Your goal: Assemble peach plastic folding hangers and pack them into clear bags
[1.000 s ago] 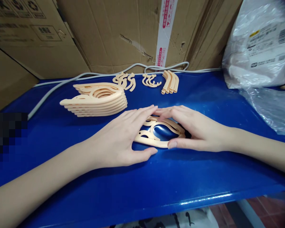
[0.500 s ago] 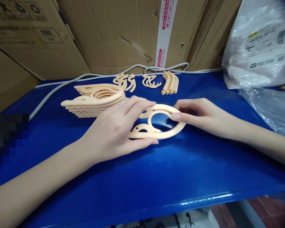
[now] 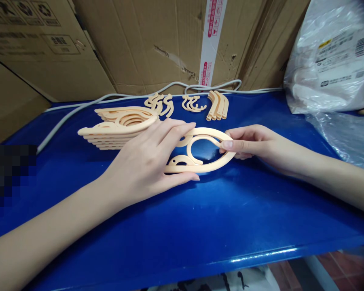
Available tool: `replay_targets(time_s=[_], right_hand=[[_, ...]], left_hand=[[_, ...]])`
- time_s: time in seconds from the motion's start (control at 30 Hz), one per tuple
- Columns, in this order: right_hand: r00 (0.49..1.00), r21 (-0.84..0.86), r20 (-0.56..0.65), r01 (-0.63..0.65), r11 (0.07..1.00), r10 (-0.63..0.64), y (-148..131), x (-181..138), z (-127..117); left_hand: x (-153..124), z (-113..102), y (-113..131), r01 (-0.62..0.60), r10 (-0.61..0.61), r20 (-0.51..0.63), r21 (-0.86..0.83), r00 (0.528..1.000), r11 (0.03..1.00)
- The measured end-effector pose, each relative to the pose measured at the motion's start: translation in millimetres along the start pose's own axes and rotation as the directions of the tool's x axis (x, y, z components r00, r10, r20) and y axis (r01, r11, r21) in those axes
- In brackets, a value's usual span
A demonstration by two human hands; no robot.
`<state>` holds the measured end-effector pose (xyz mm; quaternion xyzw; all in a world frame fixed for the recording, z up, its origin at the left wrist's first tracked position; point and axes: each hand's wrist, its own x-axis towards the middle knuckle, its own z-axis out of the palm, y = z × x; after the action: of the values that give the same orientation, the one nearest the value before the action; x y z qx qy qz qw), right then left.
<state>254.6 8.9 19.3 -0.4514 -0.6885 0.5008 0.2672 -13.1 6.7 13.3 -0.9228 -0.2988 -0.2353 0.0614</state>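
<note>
1. Standing leftmost, stacked frames (image 3: 118,130) crowd the left hand (image 3: 145,157).
2. It grips the cream frame (image 3: 215,165) across both sides, well back from the worktop's near edge (image 3: 261,258).
3. The right hand (image 3: 255,141) pinches the tip, well apart from the plastic bag (image 3: 330,60).

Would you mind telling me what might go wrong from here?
The right hand pinches the rounded end of the cream, leaf-shaped plastic frame, so it might slip or pivot. The left hand, appearing close to the stack of similar cream plastic frames, could perhaps nudge it out of line.
</note>
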Motion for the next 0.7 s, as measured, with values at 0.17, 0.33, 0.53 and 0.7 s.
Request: replay_targets(time_s=[0.17, 0.33, 0.53, 0.7], right_hand=[[1.000, 0.015, 0.006, 0.002, 1.000, -0.002, -0.1, -0.1, 0.5], [1.000, 0.029, 0.017, -0.018, 0.999, 0.018, -0.5, -0.4, 1.1], [0.998, -0.029, 0.059, -0.011, 1.000, 0.012, -4.9, -2.7, 2.2], [0.987, -0.090, -0.032, 0.155, 0.984, -0.159, -1.5, -2.1, -3.1]], left_hand=[[0.2, -1.0, 0.3, 0.003, -0.003, 0.007, -0.013, 1.000, 1.000], [0.1, -2.1, 1.0, -0.016, 0.015, 0.015, 0.024, 1.000, 1.000], [-2.0, -5.1, 3.1, -0.069, 0.070, 0.000, 0.095, 0.998, 0.993], [3.3, -23.9, 5.8, -0.012, 0.011, 0.029, 0.056, 1.000, 0.998]])
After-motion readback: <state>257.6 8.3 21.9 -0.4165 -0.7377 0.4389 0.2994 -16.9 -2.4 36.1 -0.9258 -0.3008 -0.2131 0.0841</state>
